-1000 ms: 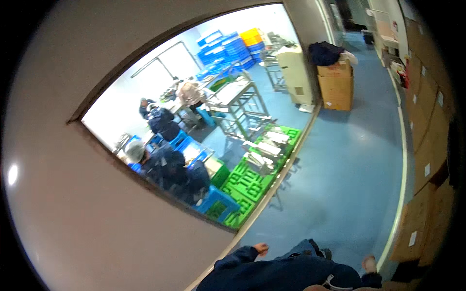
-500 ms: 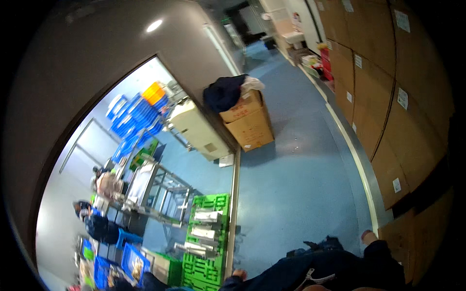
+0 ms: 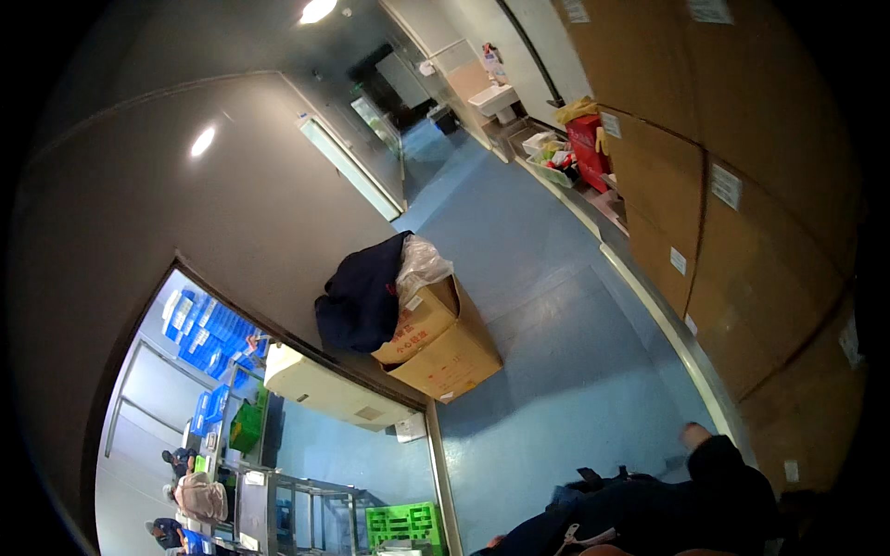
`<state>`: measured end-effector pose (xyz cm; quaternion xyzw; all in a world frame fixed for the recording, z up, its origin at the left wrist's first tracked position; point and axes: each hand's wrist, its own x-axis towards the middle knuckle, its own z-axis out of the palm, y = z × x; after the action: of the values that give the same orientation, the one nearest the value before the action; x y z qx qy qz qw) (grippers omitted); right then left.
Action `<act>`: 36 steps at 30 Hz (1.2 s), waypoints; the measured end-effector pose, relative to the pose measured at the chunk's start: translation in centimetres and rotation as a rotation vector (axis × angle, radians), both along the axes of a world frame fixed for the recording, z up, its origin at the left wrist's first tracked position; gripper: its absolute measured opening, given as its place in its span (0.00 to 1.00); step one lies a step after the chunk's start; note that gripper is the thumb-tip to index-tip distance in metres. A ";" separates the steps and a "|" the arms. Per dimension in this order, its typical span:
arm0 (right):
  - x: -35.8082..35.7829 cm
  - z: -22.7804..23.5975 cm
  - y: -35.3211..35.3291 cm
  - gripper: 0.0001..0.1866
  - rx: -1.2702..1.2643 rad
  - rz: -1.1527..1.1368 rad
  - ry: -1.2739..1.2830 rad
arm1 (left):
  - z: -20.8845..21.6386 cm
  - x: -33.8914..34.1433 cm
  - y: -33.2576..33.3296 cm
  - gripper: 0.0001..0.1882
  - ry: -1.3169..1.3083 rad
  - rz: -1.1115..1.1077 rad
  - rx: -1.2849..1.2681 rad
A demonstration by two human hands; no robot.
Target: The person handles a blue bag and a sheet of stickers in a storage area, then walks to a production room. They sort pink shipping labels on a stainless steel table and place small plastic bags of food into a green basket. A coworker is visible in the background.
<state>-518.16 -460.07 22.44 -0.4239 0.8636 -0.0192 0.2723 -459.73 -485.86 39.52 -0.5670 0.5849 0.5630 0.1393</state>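
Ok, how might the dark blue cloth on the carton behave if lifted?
The dark blue cloth is likely floppy, since it droops over the side of the carton. It may drag the clear plastic along, as the two seem to touch.

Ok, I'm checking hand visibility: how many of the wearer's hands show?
2: the right hand at lower right; the left hand, mostly hidden, at the bottom edge.

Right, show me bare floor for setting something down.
Free: the blue floor between the carton and the pale curb along the stacked boxes; it runs on past the carton toward the sink. Crowded: the carton's top, under a dark garment and plastic bag.
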 end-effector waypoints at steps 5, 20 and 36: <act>-5.6 12.7 -33.7 0.13 -0.126 0.094 -0.198 | -1.1 -8.1 -10.7 0.16 -0.055 0.150 0.008; -35.8 10.3 -56.8 0.11 0.244 -0.019 0.076 | 7.0 -43.8 -69.9 0.16 0.561 0.182 -0.239; -57.1 18.4 -128.4 0.13 0.004 0.045 -0.255 | 9.8 -64.2 -105.3 0.19 0.265 0.532 -0.057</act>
<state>-575.30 -588.44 40.88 -0.4368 0.8122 -0.0654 0.3811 -523.90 -591.12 49.32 -0.6257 0.4446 0.6320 -0.1065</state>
